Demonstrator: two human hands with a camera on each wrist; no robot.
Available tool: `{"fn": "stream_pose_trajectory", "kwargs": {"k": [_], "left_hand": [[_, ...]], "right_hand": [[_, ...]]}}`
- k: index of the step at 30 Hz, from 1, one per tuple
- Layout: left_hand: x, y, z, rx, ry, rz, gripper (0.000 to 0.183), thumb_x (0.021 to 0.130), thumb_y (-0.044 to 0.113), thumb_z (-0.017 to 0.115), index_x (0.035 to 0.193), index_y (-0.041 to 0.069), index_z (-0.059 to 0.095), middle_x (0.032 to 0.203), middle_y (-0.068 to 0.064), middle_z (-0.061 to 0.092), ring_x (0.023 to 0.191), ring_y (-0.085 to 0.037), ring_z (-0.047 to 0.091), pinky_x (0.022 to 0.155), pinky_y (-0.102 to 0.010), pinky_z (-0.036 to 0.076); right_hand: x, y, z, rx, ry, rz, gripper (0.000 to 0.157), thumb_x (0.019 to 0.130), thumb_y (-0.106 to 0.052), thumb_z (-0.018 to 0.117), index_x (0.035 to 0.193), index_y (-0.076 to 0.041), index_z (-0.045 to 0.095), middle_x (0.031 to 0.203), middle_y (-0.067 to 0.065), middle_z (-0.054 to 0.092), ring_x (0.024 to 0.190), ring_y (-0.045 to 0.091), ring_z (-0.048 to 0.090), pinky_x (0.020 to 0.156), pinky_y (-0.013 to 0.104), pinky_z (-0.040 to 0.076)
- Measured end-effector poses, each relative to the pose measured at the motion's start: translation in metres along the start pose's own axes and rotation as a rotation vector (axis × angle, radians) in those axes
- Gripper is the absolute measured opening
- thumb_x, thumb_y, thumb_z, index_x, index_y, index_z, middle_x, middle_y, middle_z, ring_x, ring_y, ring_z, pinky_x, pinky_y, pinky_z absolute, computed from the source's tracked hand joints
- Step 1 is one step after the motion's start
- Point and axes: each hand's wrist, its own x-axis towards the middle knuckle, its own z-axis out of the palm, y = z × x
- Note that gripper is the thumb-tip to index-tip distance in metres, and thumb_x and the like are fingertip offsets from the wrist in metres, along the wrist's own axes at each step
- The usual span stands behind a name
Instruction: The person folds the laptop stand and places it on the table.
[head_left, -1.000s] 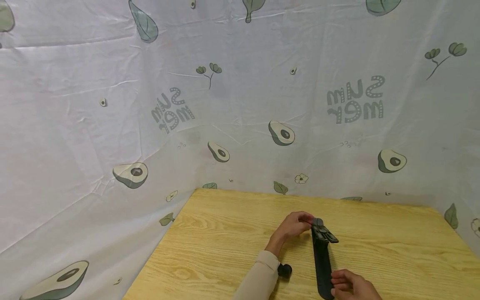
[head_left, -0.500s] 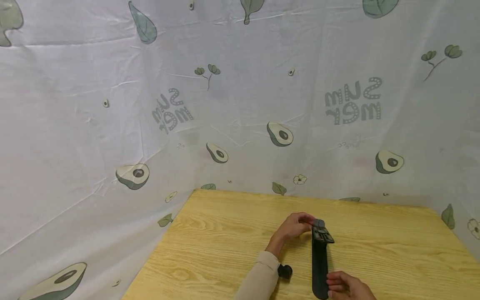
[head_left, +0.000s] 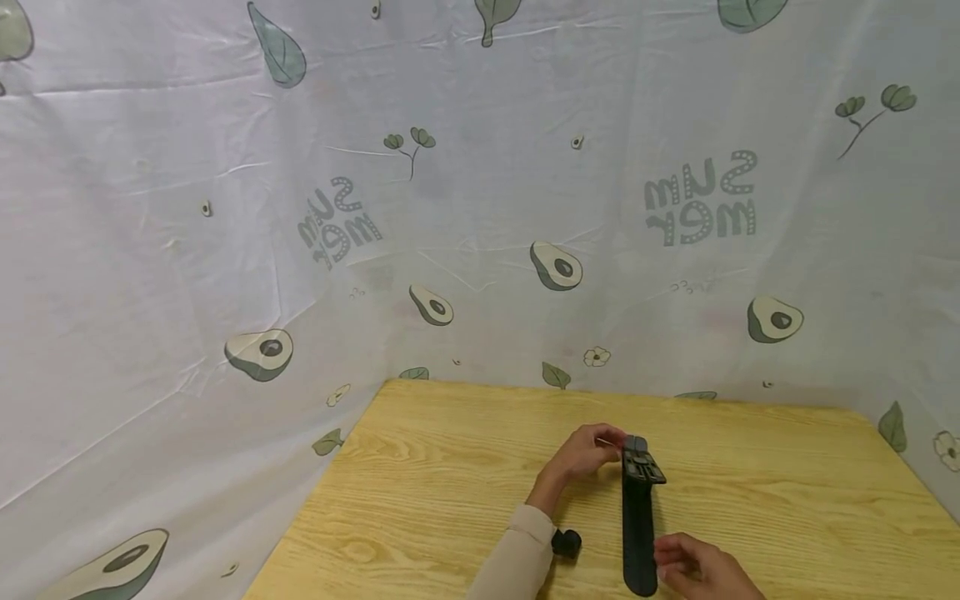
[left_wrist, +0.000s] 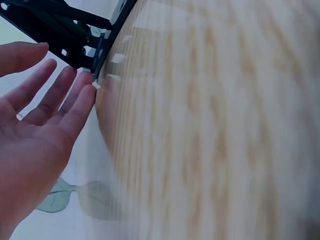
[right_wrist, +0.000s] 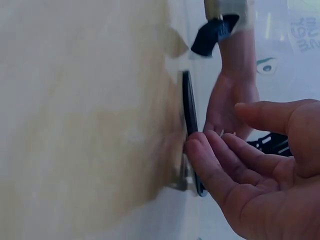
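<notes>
A long black flat base with rounded ends [head_left: 639,537] lies lengthwise on the table, and a slotted black bracket [head_left: 643,468] stands raised at its far end. My left hand [head_left: 588,450] is at that far end, fingertips right at the part's left side. In the left wrist view its fingers [left_wrist: 75,107] are fairly straight beside the bracket [left_wrist: 65,27], thumb apart. Near the base's close end is my right hand [head_left: 708,571], fingertips at the right edge. The right wrist view shows its fingers [right_wrist: 212,170] loosely bent against the base's thin edge [right_wrist: 190,110], thumb raised away.
The wood-grain table [head_left: 450,467] spreads around both hands. A white curtain [head_left: 480,208] printed with avocados and leaves hangs along the back and left. A small black wrist-worn device [head_left: 567,544] sticks out from the left sleeve [head_left: 517,550].
The base has swung slightly, its near end moving left along with my right hand, and the bracket's outer corner has shifted left. My left hand stays almost in place.
</notes>
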Motion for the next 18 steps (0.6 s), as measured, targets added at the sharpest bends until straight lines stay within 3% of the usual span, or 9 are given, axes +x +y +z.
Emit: {"fn": "stream_pose_trajectory", "kwargs": {"k": [4, 9, 14, 18], "left_hand": [[-0.006, 0.003, -0.003, 0.019, -0.019, 0.011, 0.032, 0.107, 0.014, 0.065, 0.137, 0.004, 0.069, 0.132, -0.010, 0.073, 0.116, -0.017, 0.072, 0.090, -0.023, 0.058], [-0.013, 0.007, -0.006, 0.050, -0.047, 0.015, 0.032, 0.108, 0.019, 0.065, 0.138, 0.008, 0.070, 0.138, -0.010, 0.072, 0.119, -0.016, 0.072, 0.091, -0.023, 0.059], [-0.019, 0.011, -0.006, 0.050, -0.054, 0.011, 0.033, 0.106, 0.020, 0.068, 0.137, 0.011, 0.071, 0.139, -0.006, 0.071, 0.121, -0.014, 0.072, 0.092, -0.023, 0.059], [-0.025, 0.015, -0.007, 0.037, -0.056, 0.017, 0.034, 0.105, 0.020, 0.069, 0.138, 0.011, 0.070, 0.140, -0.003, 0.071, 0.125, -0.012, 0.070, 0.094, -0.022, 0.059]], "right_hand": [[0.004, -0.008, -0.009, -0.028, 0.066, 0.029, 0.047, 0.106, -0.022, 0.069, 0.136, 0.014, 0.061, 0.122, 0.016, 0.075, 0.103, 0.026, 0.073, 0.085, 0.041, 0.062], [0.013, -0.018, -0.027, -0.093, 0.182, 0.072, 0.050, 0.104, -0.024, 0.072, 0.141, 0.009, 0.060, 0.132, 0.022, 0.071, 0.114, 0.036, 0.072, 0.089, 0.048, 0.063], [0.021, -0.021, -0.049, -0.173, 0.239, -0.007, 0.059, 0.105, -0.025, 0.071, 0.149, 0.010, 0.052, 0.143, 0.034, 0.062, 0.128, 0.049, 0.066, 0.092, 0.047, 0.064], [0.029, -0.019, -0.057, -0.193, 0.235, -0.099, 0.064, 0.106, -0.029, 0.071, 0.153, 0.009, 0.049, 0.150, 0.036, 0.056, 0.137, 0.053, 0.058, 0.100, 0.049, 0.061]]}}
